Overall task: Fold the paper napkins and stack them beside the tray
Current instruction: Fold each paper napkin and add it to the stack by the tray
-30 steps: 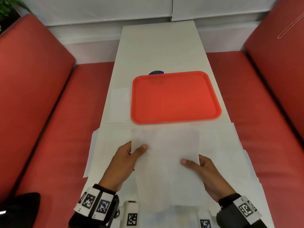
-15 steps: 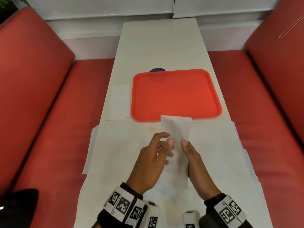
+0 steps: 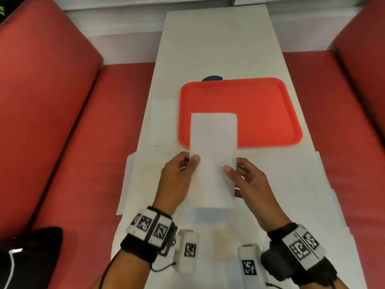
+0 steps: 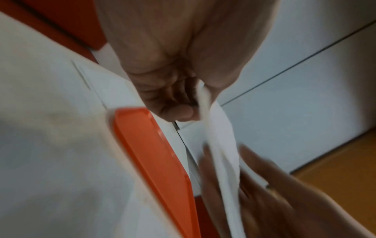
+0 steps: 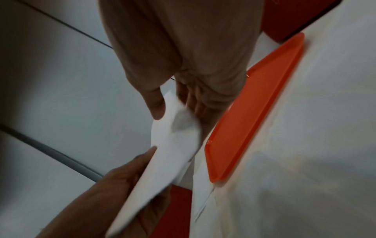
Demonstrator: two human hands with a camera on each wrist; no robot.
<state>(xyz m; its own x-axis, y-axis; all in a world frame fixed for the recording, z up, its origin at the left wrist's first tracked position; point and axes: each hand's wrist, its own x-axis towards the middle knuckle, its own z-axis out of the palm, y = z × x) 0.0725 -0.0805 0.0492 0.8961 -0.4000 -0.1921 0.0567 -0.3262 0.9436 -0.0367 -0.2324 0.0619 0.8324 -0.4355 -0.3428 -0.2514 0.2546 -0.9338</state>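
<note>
White folded napkin (image 3: 213,155) pinched between both hands (image 3: 212,174).

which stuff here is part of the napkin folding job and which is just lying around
Part of the job:
- folded napkin, pinched by left hand and right hand
- flat napkins on the table
- napkin stack left of the tray
- orange tray

Just lying about:
- purple thing behind the tray
- black bag on the red seat

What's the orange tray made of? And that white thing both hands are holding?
The orange tray looks like hard plastic: one even colour, smooth, slightly glossy, with a rounded moulded rim. The folded napkin looks like thin matte paper: it bends softly between the left hand and right hand.
</note>
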